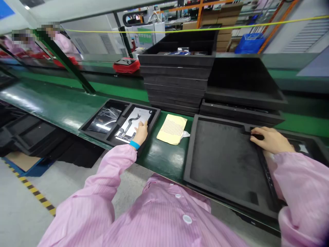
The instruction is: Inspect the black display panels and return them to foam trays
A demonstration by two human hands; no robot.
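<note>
My left hand (141,133) rests on a white panel (133,120) with a dark flex cable, which lies in the right compartment of a black foam tray (157,115). The fingers are spread on its surface. A dark item in clear film (104,120) lies in the left compartment. At the right, my right hand (269,140) has its thumb and fingers curled round the upper end of a thin dark part (266,168) along the right side of a large black foam tray (221,154). Between the trays sits a yellow sheet (172,129) with rows of small dots.
Stacked black trays (177,80) stand behind the yellow sheet, beside a lower stack (244,85). A green post (64,61) rises at the left. Red items (126,66) lie beyond the bench (51,99). People in pink work at the far left.
</note>
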